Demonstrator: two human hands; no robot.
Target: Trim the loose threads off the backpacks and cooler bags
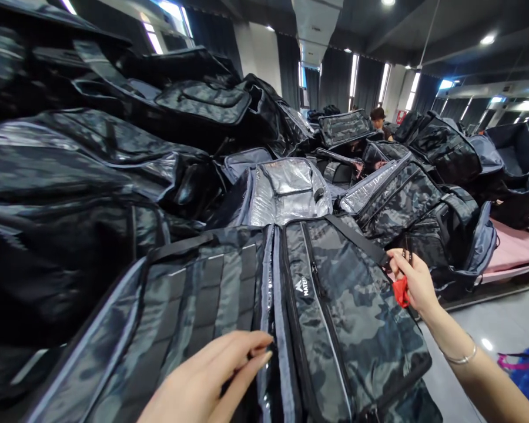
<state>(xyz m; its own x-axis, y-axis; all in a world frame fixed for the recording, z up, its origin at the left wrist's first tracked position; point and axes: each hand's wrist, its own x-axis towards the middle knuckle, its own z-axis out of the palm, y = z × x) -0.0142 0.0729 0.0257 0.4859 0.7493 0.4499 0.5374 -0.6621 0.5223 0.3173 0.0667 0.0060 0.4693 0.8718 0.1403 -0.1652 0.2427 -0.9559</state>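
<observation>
A dark camouflage backpack [361, 294] with a white logo lies opened out in front of me, its two camouflage sides flanking a grey-edged opening. Over that opening hovers my left hand [216, 376], thumb and fingertips slightly apart, with nothing visible between them. At the far right edge of the bag, my right hand [414, 282] is closed on the end of a black strap [357, 238]. A red item [401, 292] shows under its palm; what it is I cannot make out. Small dark loops sit at the fingers of that hand.
Piled camouflage bags [127, 141] rise on the left and behind. One open bag shows a silver lining [286, 191]. More bags [405, 200] lie to the right, near a pink surface [518, 244]. A person [379, 122] is far behind. Blue material [526, 376] lies lower right.
</observation>
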